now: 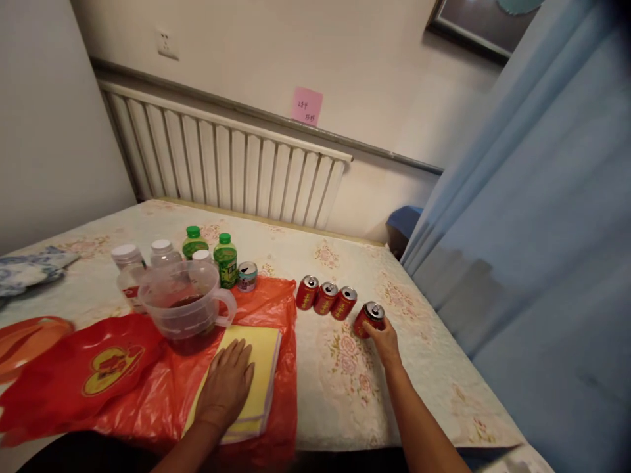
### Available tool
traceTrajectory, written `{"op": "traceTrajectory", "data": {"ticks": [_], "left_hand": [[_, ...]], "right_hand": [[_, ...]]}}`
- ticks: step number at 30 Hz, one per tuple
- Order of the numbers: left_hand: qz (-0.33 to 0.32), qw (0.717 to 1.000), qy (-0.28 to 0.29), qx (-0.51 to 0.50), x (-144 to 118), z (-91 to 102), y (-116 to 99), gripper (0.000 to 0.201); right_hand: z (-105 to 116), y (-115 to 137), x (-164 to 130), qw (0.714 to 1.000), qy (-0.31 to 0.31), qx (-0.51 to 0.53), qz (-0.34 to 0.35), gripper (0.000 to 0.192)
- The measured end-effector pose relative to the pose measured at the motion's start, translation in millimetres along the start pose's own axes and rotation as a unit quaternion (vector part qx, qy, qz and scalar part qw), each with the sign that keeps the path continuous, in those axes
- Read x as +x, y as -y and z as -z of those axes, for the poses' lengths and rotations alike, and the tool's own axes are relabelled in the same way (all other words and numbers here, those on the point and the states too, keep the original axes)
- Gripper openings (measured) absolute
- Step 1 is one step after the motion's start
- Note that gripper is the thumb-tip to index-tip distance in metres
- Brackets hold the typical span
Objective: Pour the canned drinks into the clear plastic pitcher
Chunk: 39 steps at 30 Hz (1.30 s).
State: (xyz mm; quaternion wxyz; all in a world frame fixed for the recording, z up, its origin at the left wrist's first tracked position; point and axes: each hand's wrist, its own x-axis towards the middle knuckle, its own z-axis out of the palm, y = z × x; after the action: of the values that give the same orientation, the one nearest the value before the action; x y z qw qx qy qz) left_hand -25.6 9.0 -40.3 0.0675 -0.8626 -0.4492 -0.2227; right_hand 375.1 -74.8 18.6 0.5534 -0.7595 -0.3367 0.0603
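Observation:
My right hand (385, 340) is wrapped round a red drink can (367, 320) that stands at the right end of a row. Beside it are three more red cans (329, 299), upright and close together, their tops facing up. My left hand (229, 381) lies flat, fingers stretched, on a stack of yellow cloths or sheets (263, 355); I cannot tell which. Just beyond that hand stands a clear plastic measuring jug (170, 305) with dark liquid in it. Under the stack and jug spreads a red plastic bag (283, 309).
Behind the jug stand green-capped bottles (226, 261), white-capped jars (129, 259) and a small open can (247, 276). A red scalloped tray (64, 387) and an orange dish (29, 343) lie at left. A blue curtain (542, 217) hangs along the right edge of the flowered tablecloth (424, 368).

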Motion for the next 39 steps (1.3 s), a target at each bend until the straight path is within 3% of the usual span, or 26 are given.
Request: {"op": "traceTrajectory", "data": {"ticks": [16,30,39], "left_hand": [[0.003,1.000,0.004,-0.006,3,1.9,0,0.039],[0.002,1.000,-0.007,-0.008,2,0.2,1,0.038],[0.010,0.999,-0.019,-0.024,3,1.9,0,0.038]], "right_hand": [[-30,-21,26,1.000,0.013,0.008,0.009,0.058],[-37,-35,3,0.999,-0.014,-0.043,0.029,0.053],[-41,-40,5,0.997,-0.025,-0.059,0.034,0.053]]}}
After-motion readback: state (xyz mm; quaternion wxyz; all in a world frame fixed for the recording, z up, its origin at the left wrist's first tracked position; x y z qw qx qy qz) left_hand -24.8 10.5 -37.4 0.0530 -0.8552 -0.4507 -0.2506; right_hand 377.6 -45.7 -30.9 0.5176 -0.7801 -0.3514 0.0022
